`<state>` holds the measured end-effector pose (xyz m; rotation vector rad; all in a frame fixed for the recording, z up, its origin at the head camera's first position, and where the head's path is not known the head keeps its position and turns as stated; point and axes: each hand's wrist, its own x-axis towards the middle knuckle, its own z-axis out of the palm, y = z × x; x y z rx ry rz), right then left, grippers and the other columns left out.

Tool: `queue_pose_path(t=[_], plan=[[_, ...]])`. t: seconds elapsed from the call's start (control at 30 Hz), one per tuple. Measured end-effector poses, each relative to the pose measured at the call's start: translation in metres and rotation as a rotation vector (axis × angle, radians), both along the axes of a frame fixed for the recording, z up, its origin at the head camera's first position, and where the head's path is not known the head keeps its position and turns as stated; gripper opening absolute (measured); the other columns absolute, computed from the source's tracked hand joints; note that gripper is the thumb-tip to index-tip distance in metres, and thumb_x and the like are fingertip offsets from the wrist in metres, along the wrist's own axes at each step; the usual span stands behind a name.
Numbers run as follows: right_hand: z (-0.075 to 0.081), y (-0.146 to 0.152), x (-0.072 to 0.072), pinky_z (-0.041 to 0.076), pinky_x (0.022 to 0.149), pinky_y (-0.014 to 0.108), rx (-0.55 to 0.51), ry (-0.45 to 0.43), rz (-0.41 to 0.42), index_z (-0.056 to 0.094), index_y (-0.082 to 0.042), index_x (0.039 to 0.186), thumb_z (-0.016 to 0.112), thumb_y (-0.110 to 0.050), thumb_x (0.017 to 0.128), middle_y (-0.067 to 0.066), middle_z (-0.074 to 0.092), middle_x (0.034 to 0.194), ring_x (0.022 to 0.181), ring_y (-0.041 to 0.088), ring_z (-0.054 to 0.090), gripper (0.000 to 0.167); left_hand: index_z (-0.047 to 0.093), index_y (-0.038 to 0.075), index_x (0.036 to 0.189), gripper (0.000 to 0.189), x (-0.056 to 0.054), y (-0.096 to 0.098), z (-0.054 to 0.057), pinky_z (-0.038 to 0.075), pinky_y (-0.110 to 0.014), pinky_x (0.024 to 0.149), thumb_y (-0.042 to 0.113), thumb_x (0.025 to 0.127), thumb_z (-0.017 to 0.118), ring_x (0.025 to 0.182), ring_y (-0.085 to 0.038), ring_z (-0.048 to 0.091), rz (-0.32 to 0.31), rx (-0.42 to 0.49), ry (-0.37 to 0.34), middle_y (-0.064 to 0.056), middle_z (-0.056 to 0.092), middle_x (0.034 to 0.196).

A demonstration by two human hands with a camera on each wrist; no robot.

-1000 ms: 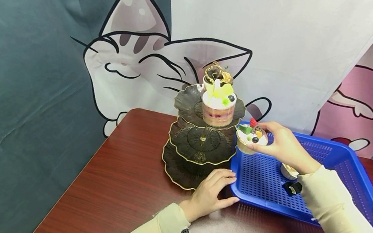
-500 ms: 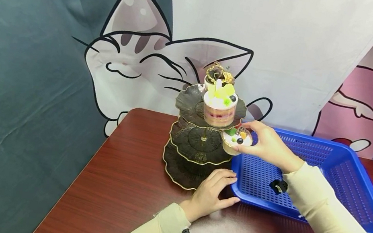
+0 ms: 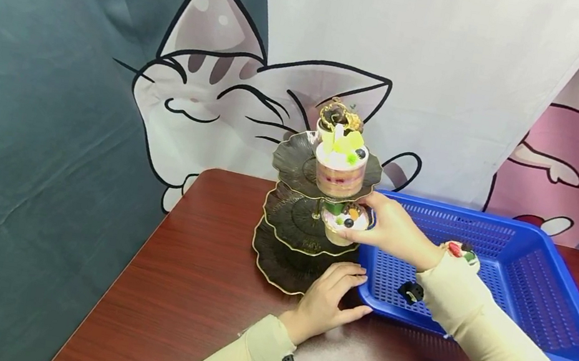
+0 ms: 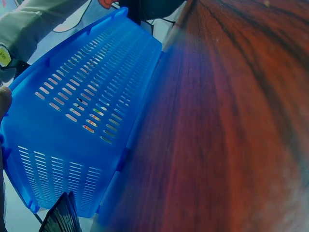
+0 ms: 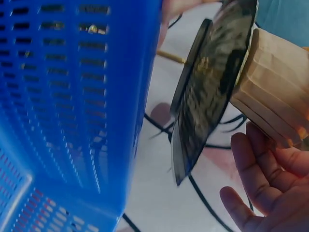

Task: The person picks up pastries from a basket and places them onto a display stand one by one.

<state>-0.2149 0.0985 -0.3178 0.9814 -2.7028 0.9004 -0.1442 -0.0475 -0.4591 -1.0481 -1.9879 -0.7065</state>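
Note:
My right hand (image 3: 392, 231) grips a small fruit tart (image 3: 337, 229) by its side, right at the middle tier (image 3: 292, 212) of a dark, gold-edged cake stand. White cream, a blueberry and orange and green pieces top the tart. In the right wrist view, its pale pleated shell (image 5: 273, 79) stands against the plate (image 5: 212, 92), fingers (image 5: 253, 164) along one side. My left hand (image 3: 324, 299) rests with loosely spread fingers at the near left corner of the blue basket (image 3: 421, 320). On the top tier stand a layered dessert cup (image 3: 339, 176) and a chocolate-topped dessert (image 3: 336, 115).
Inside the basket lies another tart (image 3: 460, 253) with red and green toppings. The stand's wide bottom tier (image 3: 282, 264) sits on the brown wooden table (image 3: 185, 265), left of the basket. Cat-printed cloth (image 3: 446, 54) hangs behind.
My right hand has carried the fruit tart leftward from above the basket's edge to the stand's middle tier. The tart in the basket has come into fuller view. The left hand has stayed put.

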Motion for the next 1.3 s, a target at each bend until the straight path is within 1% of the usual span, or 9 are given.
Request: queue_pose_path(t=[0.1, 0.27, 0.5, 0.7, 0.77, 0.87, 0.97, 1.1, 1.3], plan=[[-0.003, -0.008, 0.001, 0.051, 0.070, 0.032, -0.003, 0.011, 0.008, 0.065, -0.004, 0.107, 0.082, -0.034, 0.071, 0.006, 0.069, 0.093, 0.081, 0.017, 0.062, 0.050, 0.064, 0.002, 0.109, 0.050, 0.000, 0.000, 0.000, 0.041, -0.023, 0.110, 0.032, 0.073, 0.082, 0.113, -0.020, 0.058, 0.003, -0.003, -0.002, -0.010, 0.064, 0.113], [-0.007, -0.019, 0.003, 0.053, 0.070, 0.033, -0.009, 0.017, -0.002, 0.065, -0.006, 0.107, 0.083, -0.037, 0.070, 0.005, 0.069, 0.091, 0.080, 0.017, 0.063, 0.051, 0.064, 0.002, 0.110, 0.049, 0.000, 0.000, -0.001, 0.041, -0.023, 0.109, 0.031, 0.074, 0.081, 0.113, -0.019, 0.058, 0.002, -0.007, -0.003, -0.010, 0.064, 0.113], [-0.007, -0.033, 0.006, 0.054, 0.072, 0.037, -0.037, 0.044, 0.008, 0.066, -0.005, 0.110, 0.083, -0.036, 0.069, 0.007, 0.071, 0.091, 0.079, 0.019, 0.065, 0.055, 0.065, 0.001, 0.108, 0.048, 0.000, 0.001, 0.000, 0.042, -0.023, 0.108, 0.031, 0.074, 0.081, 0.112, -0.019, 0.058, -0.001, 0.001, -0.006, -0.011, 0.064, 0.113], [-0.010, -0.043, 0.007, 0.055, 0.076, 0.038, -0.009, 0.036, -0.006, 0.067, -0.007, 0.113, 0.082, -0.038, 0.069, 0.007, 0.072, 0.092, 0.083, 0.019, 0.066, 0.056, 0.064, 0.003, 0.110, 0.049, 0.001, 0.001, 0.000, 0.042, -0.023, 0.107, 0.031, 0.074, 0.081, 0.113, -0.019, 0.058, -0.002, -0.003, -0.003, -0.010, 0.063, 0.114], [-0.011, -0.047, 0.007, 0.055, 0.075, 0.038, 0.004, 0.036, -0.022, 0.067, -0.009, 0.111, 0.082, -0.041, 0.069, 0.005, 0.072, 0.091, 0.082, 0.019, 0.066, 0.055, 0.063, 0.003, 0.110, 0.049, 0.001, 0.000, 0.000, 0.042, -0.023, 0.107, 0.031, 0.074, 0.082, 0.113, -0.019, 0.057, 0.001, -0.003, -0.004, -0.009, 0.063, 0.114], [-0.011, -0.052, 0.006, 0.054, 0.071, 0.038, 0.014, 0.035, -0.045, 0.068, -0.010, 0.104, 0.080, -0.044, 0.070, 0.003, 0.071, 0.084, 0.077, 0.018, 0.065, 0.050, 0.063, 0.004, 0.110, 0.050, 0.000, 0.000, 0.000, 0.042, -0.022, 0.107, 0.031, 0.073, 0.082, 0.113, -0.018, 0.057, 0.007, -0.004, -0.004, -0.009, 0.063, 0.115], [-0.012, -0.056, 0.005, 0.053, 0.068, 0.037, 0.023, 0.040, -0.067, 0.068, -0.012, 0.101, 0.080, -0.046, 0.070, 0.001, 0.070, 0.081, 0.075, 0.017, 0.063, 0.048, 0.063, 0.003, 0.110, 0.050, 0.000, 0.000, -0.001, 0.043, -0.022, 0.107, 0.031, 0.074, 0.082, 0.113, -0.018, 0.057, 0.006, -0.004, -0.002, -0.010, 0.063, 0.115], [-0.011, -0.058, 0.005, 0.052, 0.067, 0.037, 0.033, 0.051, -0.084, 0.067, -0.012, 0.100, 0.079, -0.045, 0.070, 0.002, 0.068, 0.080, 0.075, 0.019, 0.063, 0.046, 0.063, 0.004, 0.110, 0.049, 0.000, 0.001, -0.002, 0.043, -0.022, 0.107, 0.031, 0.074, 0.081, 0.113, -0.018, 0.057, 0.001, -0.003, 0.000, -0.010, 0.063, 0.115], [-0.013, -0.060, 0.004, 0.050, 0.064, 0.037, 0.043, 0.047, -0.104, 0.065, -0.013, 0.089, 0.078, -0.045, 0.070, 0.000, 0.064, 0.073, 0.071, 0.019, 0.060, 0.040, 0.062, 0.004, 0.110, 0.048, 0.000, 0.001, -0.001, 0.043, -0.022, 0.107, 0.031, 0.075, 0.081, 0.113, -0.018, 0.057, -0.002, -0.004, -0.003, -0.009, 0.062, 0.116]])
